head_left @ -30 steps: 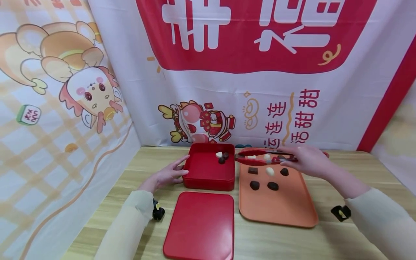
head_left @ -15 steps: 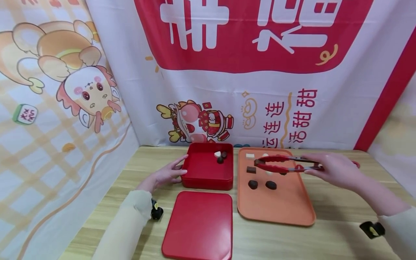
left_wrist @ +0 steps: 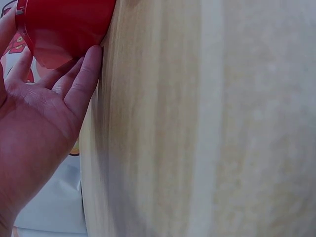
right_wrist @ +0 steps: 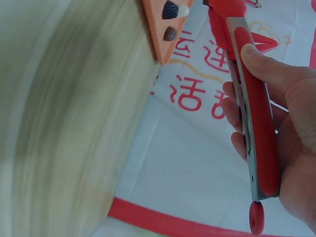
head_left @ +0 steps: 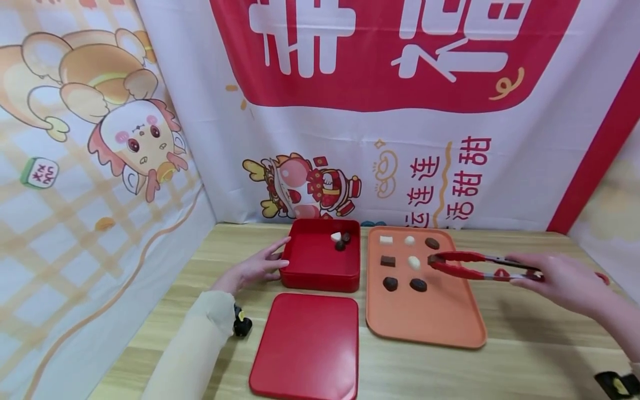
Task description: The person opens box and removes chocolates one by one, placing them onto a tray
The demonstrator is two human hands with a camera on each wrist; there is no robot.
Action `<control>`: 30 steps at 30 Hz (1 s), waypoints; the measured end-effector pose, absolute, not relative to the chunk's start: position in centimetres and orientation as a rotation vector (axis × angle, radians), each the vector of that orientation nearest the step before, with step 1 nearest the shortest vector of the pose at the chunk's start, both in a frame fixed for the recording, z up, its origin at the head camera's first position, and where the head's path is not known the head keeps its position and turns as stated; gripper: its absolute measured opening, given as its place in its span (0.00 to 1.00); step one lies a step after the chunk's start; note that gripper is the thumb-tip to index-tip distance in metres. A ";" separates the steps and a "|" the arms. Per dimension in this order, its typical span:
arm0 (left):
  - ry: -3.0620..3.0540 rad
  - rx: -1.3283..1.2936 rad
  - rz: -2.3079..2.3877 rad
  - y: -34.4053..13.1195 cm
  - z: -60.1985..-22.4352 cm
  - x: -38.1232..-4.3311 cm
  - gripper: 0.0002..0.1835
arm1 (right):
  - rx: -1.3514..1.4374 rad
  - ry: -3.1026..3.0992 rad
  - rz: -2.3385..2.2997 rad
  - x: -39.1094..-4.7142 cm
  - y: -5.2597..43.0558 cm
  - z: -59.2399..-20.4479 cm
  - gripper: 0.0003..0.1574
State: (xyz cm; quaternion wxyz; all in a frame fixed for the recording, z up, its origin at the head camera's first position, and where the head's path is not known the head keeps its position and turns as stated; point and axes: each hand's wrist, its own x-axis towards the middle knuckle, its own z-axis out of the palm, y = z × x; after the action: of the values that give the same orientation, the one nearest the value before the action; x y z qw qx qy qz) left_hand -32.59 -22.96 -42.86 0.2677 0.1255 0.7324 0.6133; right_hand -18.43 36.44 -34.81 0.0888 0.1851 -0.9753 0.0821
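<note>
My left hand (head_left: 255, 266) rests against the left side of the red box (head_left: 320, 280), fingers extended along its wall, also seen in the left wrist view. Inside the box, a white chocolate (head_left: 336, 237) and several dark ones lie in the far right corner. My right hand (head_left: 560, 280) grips red-and-silver tongs (head_left: 465, 265) by the handles. Their dark tips reach the right part of the orange tray (head_left: 425, 322), beside a white egg-shaped chocolate (head_left: 414, 263). Whether a dark chocolate sits between the tips, I cannot tell.
The red lid (head_left: 307, 344) lies in front of the box. On the tray are a white bar (head_left: 386, 240), a brown square (head_left: 388, 261), a small white ball (head_left: 409, 240) and several dark chocolates (head_left: 390, 284). A printed cloth (head_left: 310, 133) hangs behind the table.
My right hand has moved the tongs rightward from beside the box to the right part of the tray. The left hand keeps its place on the box.
</note>
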 end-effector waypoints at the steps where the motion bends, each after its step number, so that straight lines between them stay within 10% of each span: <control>1: 1.983 0.333 1.653 -22.9 -42.8 -32.6 0.38 | 0.547 -2.911 0.245 -18.3 36.7 -35.0 0.29; 30: 1.984 0.355 1.650 -23.1 -43.2 -32.8 0.39 | 0.483 -3.144 0.226 -17.0 37.3 -36.4 0.33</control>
State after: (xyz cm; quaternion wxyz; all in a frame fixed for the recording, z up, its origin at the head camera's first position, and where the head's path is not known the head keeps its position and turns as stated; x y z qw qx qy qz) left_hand -32.81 -23.11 -43.22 0.2651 0.1314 0.7344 0.6108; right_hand -16.95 37.32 -36.43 -0.0236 0.1514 -0.9856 0.0710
